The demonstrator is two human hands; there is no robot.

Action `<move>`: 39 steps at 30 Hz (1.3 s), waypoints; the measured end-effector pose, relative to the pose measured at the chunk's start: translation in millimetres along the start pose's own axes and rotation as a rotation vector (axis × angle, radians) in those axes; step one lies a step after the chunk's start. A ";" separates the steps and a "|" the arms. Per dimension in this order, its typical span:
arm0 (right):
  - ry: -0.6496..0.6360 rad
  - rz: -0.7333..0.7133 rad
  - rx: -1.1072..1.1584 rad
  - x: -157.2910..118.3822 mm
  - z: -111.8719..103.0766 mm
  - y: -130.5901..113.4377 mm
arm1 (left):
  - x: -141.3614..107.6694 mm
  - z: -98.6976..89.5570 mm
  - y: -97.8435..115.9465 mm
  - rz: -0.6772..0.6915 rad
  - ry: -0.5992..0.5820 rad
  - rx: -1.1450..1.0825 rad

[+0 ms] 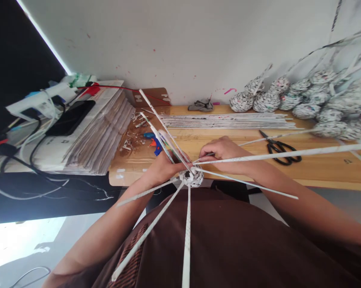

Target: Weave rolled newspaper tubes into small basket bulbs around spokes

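Observation:
A small round piece woven from rolled newspaper strips [195, 180] is close to my body at the table's front edge. Long paper tubes stick out from it in several directions, one of them a paper tube [159, 222] pointing down across my lap. My left hand [165, 166] is closed around the left side of the woven piece, with its thumb over the rim. Just to the right, my right hand [218, 150] pinches a paper strip [209, 154] near the rim. The fingertips of my left hand are partly hidden behind the tubes.
Black scissors [284, 153] lie on the wooden table [324, 164] to the right. Behind are a row of paper tubes [228, 121] and a grey cloth [201, 105]. Woven paper balls [266, 101] pile up at right. A newspaper stack [93, 140] with a phone [71, 117] and cables stands left, near a blue glue gun [157, 145].

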State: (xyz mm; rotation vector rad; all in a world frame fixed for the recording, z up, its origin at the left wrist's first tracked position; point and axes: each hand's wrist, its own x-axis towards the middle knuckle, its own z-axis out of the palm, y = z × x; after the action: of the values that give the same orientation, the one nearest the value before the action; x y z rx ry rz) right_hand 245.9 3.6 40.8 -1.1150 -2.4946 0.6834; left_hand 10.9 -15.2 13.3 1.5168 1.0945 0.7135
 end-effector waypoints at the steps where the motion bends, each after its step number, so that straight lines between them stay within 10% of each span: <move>1: 0.051 -0.058 -0.047 0.2 0.2 0.0 | -0.4 -0.2 2.1 -0.011 0.000 0.026; 9: 0.289 -0.303 -0.245 4.6 11.9 2.5 | -2.1 1.9 7.2 -0.037 -0.037 0.168; 18: 0.849 -0.216 -0.313 -6.5 14.6 8.1 | -0.8 4.0 -3.4 0.060 0.272 -0.023; 26: 0.186 0.199 0.609 -7.3 52.5 20.4 | 2.8 2.5 -15.9 0.127 0.451 -0.101; 39: 0.387 0.232 1.065 12.5 86.4 -3.6 | 4.8 18.1 -22.5 0.090 0.438 -0.278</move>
State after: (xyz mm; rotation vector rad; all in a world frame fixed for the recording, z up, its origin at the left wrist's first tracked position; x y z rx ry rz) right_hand 195.0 -14.3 -28.0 -0.9453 -1.3229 1.4404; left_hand 22.8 -18.4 -13.3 1.2053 1.1912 1.2484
